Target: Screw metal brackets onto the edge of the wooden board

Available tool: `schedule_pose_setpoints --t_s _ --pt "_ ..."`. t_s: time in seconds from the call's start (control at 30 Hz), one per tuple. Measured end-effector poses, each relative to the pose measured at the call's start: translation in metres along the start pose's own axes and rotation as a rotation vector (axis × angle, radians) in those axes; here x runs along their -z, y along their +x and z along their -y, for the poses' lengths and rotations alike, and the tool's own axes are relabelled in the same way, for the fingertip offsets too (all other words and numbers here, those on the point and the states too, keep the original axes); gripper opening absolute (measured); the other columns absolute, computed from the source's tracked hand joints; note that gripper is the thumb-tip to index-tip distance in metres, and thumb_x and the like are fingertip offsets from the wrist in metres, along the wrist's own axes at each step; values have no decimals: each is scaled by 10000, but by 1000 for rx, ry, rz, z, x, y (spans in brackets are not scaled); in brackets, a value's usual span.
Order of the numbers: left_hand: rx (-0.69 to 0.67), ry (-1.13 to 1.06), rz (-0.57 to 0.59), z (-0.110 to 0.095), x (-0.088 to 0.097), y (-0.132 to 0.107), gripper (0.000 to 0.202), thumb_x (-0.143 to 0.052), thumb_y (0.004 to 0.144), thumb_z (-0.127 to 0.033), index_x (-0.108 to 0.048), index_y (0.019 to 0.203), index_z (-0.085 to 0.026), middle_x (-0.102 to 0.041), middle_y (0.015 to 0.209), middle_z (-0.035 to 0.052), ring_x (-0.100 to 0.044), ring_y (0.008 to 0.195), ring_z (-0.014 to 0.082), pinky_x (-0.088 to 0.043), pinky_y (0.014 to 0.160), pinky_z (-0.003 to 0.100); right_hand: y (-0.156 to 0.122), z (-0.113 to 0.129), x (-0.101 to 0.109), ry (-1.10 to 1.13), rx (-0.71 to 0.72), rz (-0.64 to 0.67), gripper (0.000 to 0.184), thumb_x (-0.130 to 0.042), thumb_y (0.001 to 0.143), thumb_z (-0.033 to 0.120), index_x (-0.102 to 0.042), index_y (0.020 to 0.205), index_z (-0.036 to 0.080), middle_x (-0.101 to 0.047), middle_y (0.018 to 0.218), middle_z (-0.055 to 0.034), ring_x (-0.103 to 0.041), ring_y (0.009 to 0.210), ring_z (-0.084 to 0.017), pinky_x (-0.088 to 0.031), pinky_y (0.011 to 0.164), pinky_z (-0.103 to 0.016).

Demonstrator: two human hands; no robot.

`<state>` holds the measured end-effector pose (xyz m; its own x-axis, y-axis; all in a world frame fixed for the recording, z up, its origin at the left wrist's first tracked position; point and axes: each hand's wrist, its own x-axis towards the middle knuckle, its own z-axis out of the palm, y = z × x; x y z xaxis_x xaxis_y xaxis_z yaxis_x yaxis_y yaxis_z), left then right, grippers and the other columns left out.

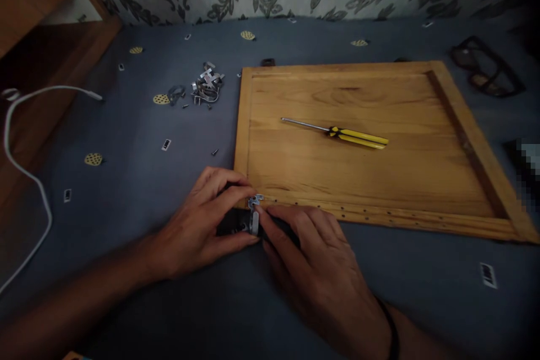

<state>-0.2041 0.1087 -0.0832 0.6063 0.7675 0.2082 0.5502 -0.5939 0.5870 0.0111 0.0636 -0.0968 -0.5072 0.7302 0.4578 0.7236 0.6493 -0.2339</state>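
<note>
I am working the head view remotely: the metal fitting (254, 222) is sitting at lower centre, by the lower-left corner of the wooden panel (295, 169). The left hand (198, 225) is pinching it between thumb and fingers; the right hand (314, 253) is resting 1 fingertip against it, and I cannot tell whether its hidden thumb is gripping too. I am judging that good handling is calling for light, even pressure, with the fitting sitting square to the panel's edge. The screwdriver (337, 132) is lying right of centre.
</note>
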Motion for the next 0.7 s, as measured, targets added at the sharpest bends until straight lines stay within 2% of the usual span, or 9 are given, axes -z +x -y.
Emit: schedule_pose_setpoints --t_s 0.3,0.7 --pt "-21 4 20 -1 3 2 398 -682 957 -341 -542 1288 -170 -552 1247 92 -506 1165 220 -481 1002 338 0 0 0 2 9 12 279 -479 1023 138 -630 1241 49 -666 1115 -143 -535 990 -249 -436 871 -389" --pt "-29 4 -1 0 2 0 391 -664 969 -354 -540 1300 -187 -559 1252 85 -510 1171 220 -480 1003 343 2 0 0 7 10 13 282 -474 1024 133 -625 1243 41 -659 1125 -143 -527 998 -253 -420 878 -393"
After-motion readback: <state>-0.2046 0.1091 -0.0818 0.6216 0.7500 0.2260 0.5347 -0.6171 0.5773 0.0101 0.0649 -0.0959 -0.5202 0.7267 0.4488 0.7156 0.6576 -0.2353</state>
